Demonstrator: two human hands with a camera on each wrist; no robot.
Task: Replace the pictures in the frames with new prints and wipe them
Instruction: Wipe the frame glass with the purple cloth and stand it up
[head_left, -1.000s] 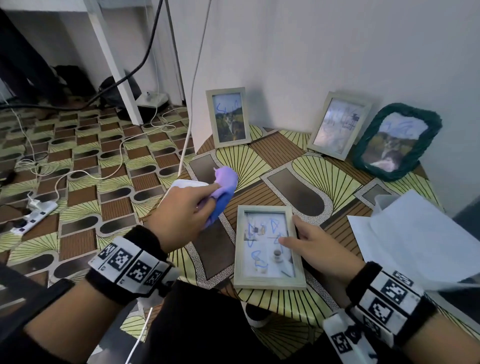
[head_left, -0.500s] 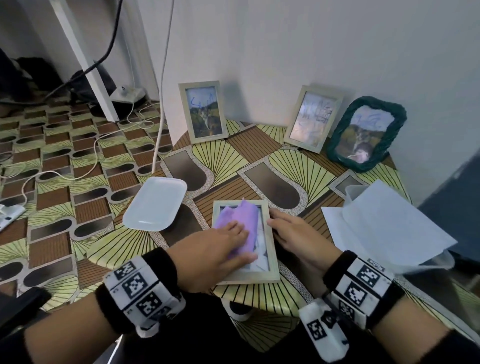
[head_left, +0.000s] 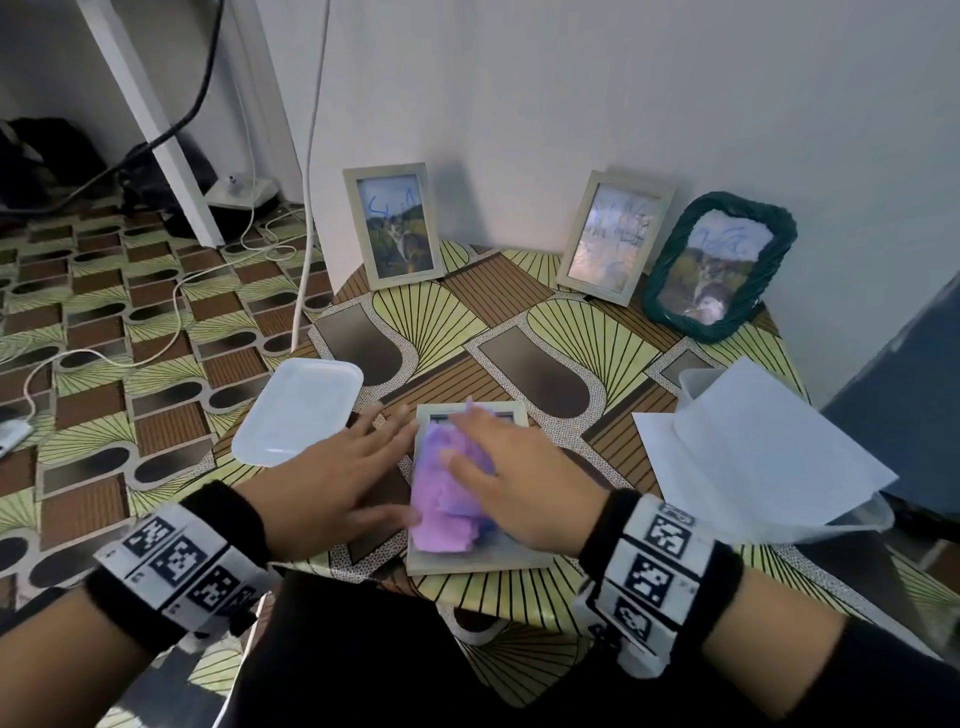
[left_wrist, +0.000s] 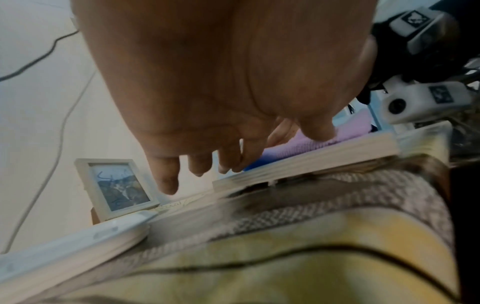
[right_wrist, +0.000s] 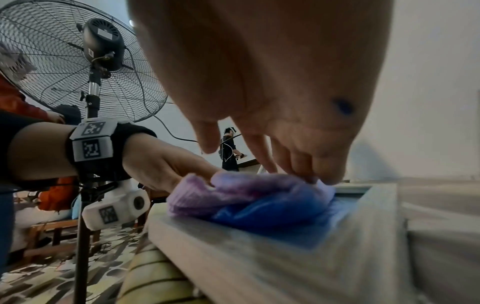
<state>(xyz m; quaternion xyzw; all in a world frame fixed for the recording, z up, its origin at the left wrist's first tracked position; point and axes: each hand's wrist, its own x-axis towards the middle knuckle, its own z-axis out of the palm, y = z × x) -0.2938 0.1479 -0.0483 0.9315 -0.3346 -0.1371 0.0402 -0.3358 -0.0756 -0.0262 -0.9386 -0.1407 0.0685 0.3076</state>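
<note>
A pale wooden picture frame (head_left: 483, 558) lies flat near the front edge of the patterned table (head_left: 561, 332). On its glass sits a crumpled purple cloth (head_left: 447, 499). My right hand (head_left: 498, 467) presses down on the cloth with straight fingers, as the right wrist view also shows for the hand (right_wrist: 272, 160) and the cloth (right_wrist: 233, 191). My left hand (head_left: 374, 467) lies spread and empty beside the frame's left edge, its thumb near the cloth. Against the wall stand three scribbled-on frames: a pale one (head_left: 395, 226), another pale one (head_left: 615, 236) and a green woven one (head_left: 719, 265).
A white plastic tray (head_left: 301, 410) sits at the table's left edge. White paper sheets (head_left: 753, 447) rest over a clear container (head_left: 691, 379) at the right. Cables (head_left: 176, 306) run over the floor at the left. A standing fan (right_wrist: 78, 61) is behind my left arm.
My left hand brought the cloth from above the tray onto the frame, then let go and moved to the frame's left side. My right hand left the frame's right edge and now presses the cloth.
</note>
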